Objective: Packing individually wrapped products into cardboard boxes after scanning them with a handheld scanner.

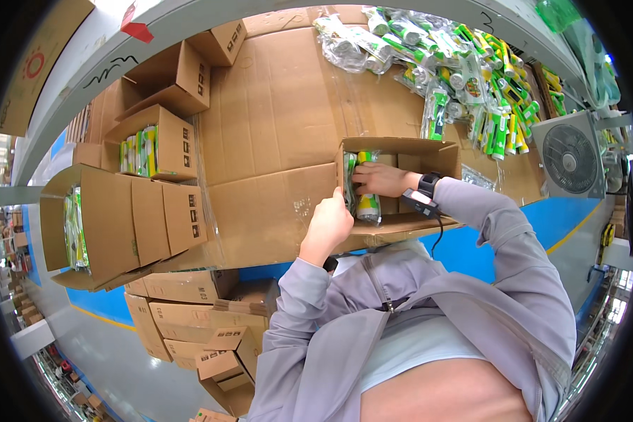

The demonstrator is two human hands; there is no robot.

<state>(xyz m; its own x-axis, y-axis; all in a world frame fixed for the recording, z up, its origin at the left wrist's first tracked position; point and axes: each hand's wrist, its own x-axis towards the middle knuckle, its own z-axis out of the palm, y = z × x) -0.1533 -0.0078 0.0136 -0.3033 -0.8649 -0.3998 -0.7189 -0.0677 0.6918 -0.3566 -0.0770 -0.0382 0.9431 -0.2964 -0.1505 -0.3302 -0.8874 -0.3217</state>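
A small open cardboard box [429, 149] lies on its side on the cardboard-covered table. My right hand [378, 180] reaches into it and grips a green and white wrapped pack [368, 205] standing inside. My left hand [329, 222] presses against the box's left wall, next to another green pack [349, 181] at that edge. A black watch [427, 184] sits on my right wrist.
A heap of green and white wrapped packs [464, 77] lies at the table's far right. Open boxes holding packs [148, 149] [91, 225] stand at the left, with empty boxes [176, 77] behind. Flat cartons [190, 316] are stacked below. A grey fan [570, 156] stands right.
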